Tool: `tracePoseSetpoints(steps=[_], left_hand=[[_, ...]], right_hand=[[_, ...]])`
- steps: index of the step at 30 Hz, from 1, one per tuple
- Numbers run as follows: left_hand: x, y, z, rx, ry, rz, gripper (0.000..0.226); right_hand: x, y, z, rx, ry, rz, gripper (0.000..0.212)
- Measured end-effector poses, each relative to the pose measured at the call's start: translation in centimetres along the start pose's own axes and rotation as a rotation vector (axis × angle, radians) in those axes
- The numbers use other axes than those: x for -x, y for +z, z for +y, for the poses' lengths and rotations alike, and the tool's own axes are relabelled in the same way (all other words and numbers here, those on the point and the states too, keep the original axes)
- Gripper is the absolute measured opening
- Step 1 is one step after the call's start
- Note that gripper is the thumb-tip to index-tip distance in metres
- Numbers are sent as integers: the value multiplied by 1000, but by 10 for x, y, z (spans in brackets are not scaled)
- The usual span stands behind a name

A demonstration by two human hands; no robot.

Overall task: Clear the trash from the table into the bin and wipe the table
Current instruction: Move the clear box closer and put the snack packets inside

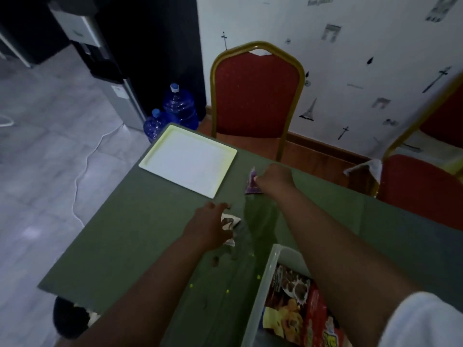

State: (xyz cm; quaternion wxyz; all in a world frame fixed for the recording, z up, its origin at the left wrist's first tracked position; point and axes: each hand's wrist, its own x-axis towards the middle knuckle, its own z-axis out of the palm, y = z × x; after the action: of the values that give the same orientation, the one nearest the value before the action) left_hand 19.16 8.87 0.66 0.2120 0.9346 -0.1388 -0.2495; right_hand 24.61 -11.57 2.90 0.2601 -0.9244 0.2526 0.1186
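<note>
My right hand pinches a small purple wrapper just above the green table, past the table's middle. My left hand rests closed over a crumpled white and brown wrapper nearer to me. A clear plastic bin stands on the table at the near right, under my right forearm, and holds several colourful snack packets. Small crumbs and yellow specks lie on the tabletop beside the bin.
A pale yellow tray lies at the table's far left corner. A red chair with a gold frame stands behind the table, and another red chair at the right. Two blue water bottles sit on the floor.
</note>
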Motion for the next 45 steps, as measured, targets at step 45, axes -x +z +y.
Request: tracePoseSetpoints(steps=[45], left_hand=[[174, 84, 131, -408, 334, 14, 37]], right_hand=[[277, -18, 172, -215, 36, 68, 8]])
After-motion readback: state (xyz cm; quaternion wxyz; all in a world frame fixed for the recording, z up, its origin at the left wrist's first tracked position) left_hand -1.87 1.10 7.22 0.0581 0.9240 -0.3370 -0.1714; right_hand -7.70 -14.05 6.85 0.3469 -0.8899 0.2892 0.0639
